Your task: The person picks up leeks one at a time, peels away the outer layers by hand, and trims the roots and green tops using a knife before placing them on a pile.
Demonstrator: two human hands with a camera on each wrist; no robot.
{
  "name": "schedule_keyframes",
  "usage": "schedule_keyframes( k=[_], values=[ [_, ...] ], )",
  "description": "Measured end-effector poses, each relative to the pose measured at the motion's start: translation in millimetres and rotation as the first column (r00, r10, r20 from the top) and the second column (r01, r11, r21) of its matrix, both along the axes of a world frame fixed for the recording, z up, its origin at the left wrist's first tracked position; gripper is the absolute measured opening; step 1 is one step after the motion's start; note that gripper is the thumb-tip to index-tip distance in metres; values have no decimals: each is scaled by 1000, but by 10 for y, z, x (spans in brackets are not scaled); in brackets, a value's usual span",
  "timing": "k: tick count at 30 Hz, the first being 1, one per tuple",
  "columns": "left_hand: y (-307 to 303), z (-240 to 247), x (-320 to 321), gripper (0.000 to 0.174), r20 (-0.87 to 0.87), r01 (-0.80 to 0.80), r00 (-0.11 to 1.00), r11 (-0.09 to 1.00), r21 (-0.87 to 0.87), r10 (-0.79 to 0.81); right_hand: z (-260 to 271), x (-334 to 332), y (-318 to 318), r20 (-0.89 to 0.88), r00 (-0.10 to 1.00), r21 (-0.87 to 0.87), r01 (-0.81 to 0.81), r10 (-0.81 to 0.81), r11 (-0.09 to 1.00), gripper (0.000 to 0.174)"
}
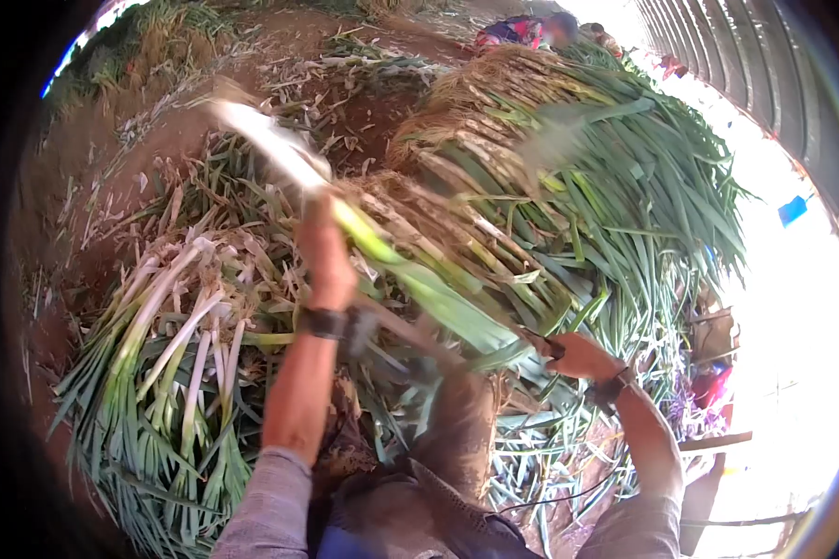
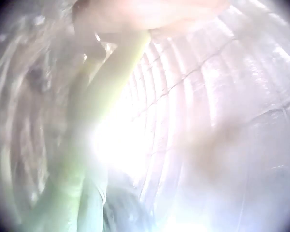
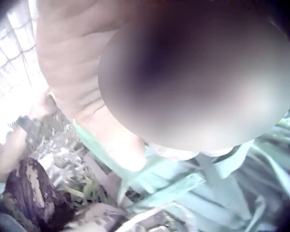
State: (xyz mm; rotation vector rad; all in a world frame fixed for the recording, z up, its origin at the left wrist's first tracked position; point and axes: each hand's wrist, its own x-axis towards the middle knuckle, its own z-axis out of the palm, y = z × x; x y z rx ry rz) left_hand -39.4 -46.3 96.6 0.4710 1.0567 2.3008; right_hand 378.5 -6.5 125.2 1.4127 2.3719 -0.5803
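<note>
Both hands hold one long leek (image 1: 410, 279) slantwise across the head view, its white end (image 1: 261, 135) blurred at the upper left. My left hand (image 1: 324, 256) grips the pale stem near its middle. In the left wrist view the same stem (image 2: 106, 92) runs down from the fingers (image 2: 150, 14) at the top edge. My right hand (image 1: 578, 354) is curled round the green leaf end at the lower right. The right wrist view shows the palm (image 3: 82, 72) close up over the green leaves (image 3: 183, 183); a blurred patch hides much of that view.
A heap of leeks with white stems (image 1: 177, 354) lies at the left. A bigger pile with roots and long green tops (image 1: 578, 177) fills the right. Bare soil (image 1: 158, 121) lies behind. My knee (image 1: 457, 438) is below. Another person (image 1: 531, 33) is far back beside the tunnel wall (image 1: 755, 65).
</note>
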Motion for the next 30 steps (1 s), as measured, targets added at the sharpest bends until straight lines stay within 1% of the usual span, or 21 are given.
schedule_keyframes(
  k=[1, 2, 4, 5, 6, 8, 9, 11, 12, 13, 16, 17, 18, 19, 20, 21, 22, 23, 25, 28, 30],
  values=[
    [-142, 84, -451, 32, -61, 87, 995, 991, 99, -81, 87, -18, -58, 18, 1000, 18, 8, -8, 1000, 36],
    [-272, 355, -738, 37, -74, -202, 976, 978, 54, 206, 73, 20, -61, 3, 1000, 18, 6, -6, 1000, 36],
    [-699, 715, -1606, 34, -124, -214, 964, 963, 163, 235, -14, 149, -50, 41, 999, -7, -30, 31, 1000, 35],
    [-1022, 909, -1953, 31, -747, -397, 568, 910, 117, 344, -71, 169, -30, 73, 997, -24, -10, 12, 1000, 36],
    [-1242, 1366, -2064, 23, -209, -338, 903, 920, 197, 376, -97, 131, -42, 64, 998, -34, -13, 15, 999, 36],
    [-1724, 1936, -2446, 28, -348, -384, 816, 883, 272, 462, -133, 51, -47, 49, 998, -4, 46, -46, 999, 36],
    [-1989, 2145, -2752, 34, -500, -408, 724, 879, 244, 475, -207, 17, -7, 30, 996, -18, 79, -78, 997, 36],
    [-2564, 2458, -3417, 46, -914, -544, 249, 827, 142, 321, -304, -97, 33, 10, 999, 39, 50, -50, 998, 36],
    [-2776, 2544, -3691, 52, -978, -597, 46, 791, 138, 206, -324, -175, 51, -5, 1000, 103, 25, -25, 994, 36],
    [-2917, 2584, -3905, 52, -987, -686, -12, 717, 123, 159, -308, -275, 48, 30, 998, 138, 54, -59, 989, 35],
    [-2894, 1981, -4132, 55, -996, -923, -18, 386, -16, -83, -416, -425, 149, 3, 993, 168, 113, -115, 979, 35],
    [-2819, 1639, -4113, 56, -984, -934, -109, 354, 52, -142, -479, -443, 205, 13, 994, 200, 103, -108, 974, 36],
    [-2672, 1221, -4111, 57, -909, -857, -405, 386, 341, -95, -550, -465, 274, 5, 994, 204, 105, -108, 973, 36],
    [-2439, 1380, -2968, 46, -852, -798, 460, 305, -520, -248, -619, -482, 349, 1, 992, 186, 121, -123, 975, 37],
    [-2270, 972, -3062, 37, -897, -854, 166, 396, -339, -410, -637, -504, 399, 2, 991, 168, 134, -136, 977, 37],
    [-1957, 839, -2393, 33, -710, -639, 579, 318, -700, -400, -541, -585, 370, -65, 993, 171, 106, -96, 980, 38],
    [-1693, 502, -2074, 37, -671, -398, 600, 564, -723, -436, -525, -659, 407, -60, 994, 177, 99, -89, 979, 38],
    [-1361, 114, -1914, 42, -502, -111, 683, 603, -790, -531, -514, -725, 452, -26, 996, 156, 87, -84, 984, 38],
    [-826, -297, -1284, 35, -281, 300, 690, 617, -727, -667, -521, -804, 593, 37, 997, 109, 61, -65, 992, 39],
    [-108, -643, -421, 26, -158, 582, 585, 548, -600, -795, -678, -887, 829, 63, 998, 170, -27, 16, 985, 40],
    [221, -739, 111, 30, -28, 600, 605, 479, -640, -796, -411, -1132, 779, 75, 997, 127, 9, -18, 992, 40]
  ],
)
